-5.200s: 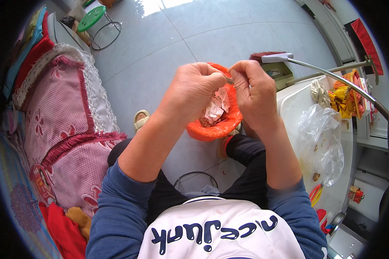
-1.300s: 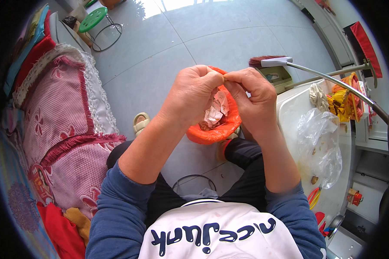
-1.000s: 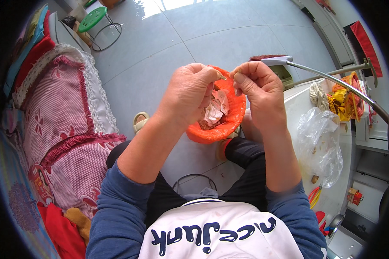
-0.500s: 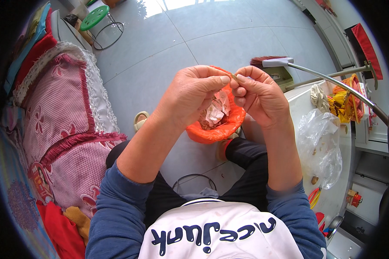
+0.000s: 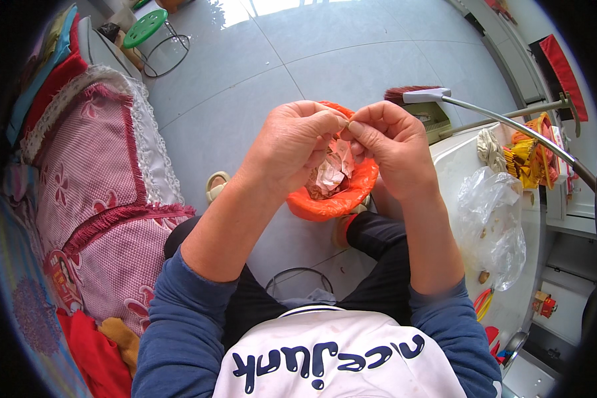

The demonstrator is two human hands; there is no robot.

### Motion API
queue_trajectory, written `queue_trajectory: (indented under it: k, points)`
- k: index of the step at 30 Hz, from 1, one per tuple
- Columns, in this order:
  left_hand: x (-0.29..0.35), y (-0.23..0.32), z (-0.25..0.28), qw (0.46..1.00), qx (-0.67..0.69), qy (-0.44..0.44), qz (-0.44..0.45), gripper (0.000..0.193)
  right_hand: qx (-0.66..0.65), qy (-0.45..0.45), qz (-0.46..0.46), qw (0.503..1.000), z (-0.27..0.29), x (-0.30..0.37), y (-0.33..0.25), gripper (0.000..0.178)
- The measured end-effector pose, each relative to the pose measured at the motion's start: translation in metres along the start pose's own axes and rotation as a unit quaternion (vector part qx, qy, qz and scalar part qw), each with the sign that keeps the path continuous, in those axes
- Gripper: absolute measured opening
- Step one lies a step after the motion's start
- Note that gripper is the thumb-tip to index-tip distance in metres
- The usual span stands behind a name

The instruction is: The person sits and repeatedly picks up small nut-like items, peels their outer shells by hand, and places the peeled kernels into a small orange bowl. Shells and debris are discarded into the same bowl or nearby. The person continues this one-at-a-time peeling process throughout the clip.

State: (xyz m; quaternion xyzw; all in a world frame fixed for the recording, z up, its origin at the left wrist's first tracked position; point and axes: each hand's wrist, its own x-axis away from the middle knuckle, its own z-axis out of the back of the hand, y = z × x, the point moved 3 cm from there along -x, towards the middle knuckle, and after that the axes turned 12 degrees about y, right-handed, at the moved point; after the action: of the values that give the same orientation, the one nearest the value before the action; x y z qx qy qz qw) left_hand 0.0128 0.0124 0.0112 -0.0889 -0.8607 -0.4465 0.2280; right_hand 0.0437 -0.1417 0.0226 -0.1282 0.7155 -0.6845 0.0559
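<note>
Hands pinch a small piece between them.

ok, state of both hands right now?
Left hand: closed, pinching a small brownish piece, mostly hidden.
Right hand: closed, pinching at the same piece.

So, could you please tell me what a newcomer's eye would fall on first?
Probably the bright orange bag in the middle, holding crumpled pinkish scraps. Over it, the left hand and right hand meet, pinching a tiny piece. The pink fringed cover at left stands out.
</note>
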Motion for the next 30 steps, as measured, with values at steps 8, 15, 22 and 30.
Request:
queue_trajectory:
  k: [8, 15, 22, 30]
  points:
    - [-0.002, 0.002, 0.001, 1.0, 0.019, -0.003, -0.005, 0.006, 0.207, 0.088, 0.244, 0.943, -0.016, 0.013, -0.004, 0.003]
    - [0.003, 0.005, -0.003, 0.999, 0.03, -0.042, -0.008, 0.007, 0.081, 0.038, 0.089, 0.992, -0.007, 0.009, -0.006, 0.004]
    - [0.004, 0.003, -0.005, 0.998, 0.015, -0.058, -0.016, 0.013, -0.216, -0.032, -0.2, 0.955, 0.005, -0.005, 0.005, 0.01]
    - [0.005, 0.005, -0.006, 0.988, -0.126, 0.0, -0.086, 0.014, 0.157, 0.017, 0.11, 0.981, -0.001, 0.005, -0.005, 0.006]
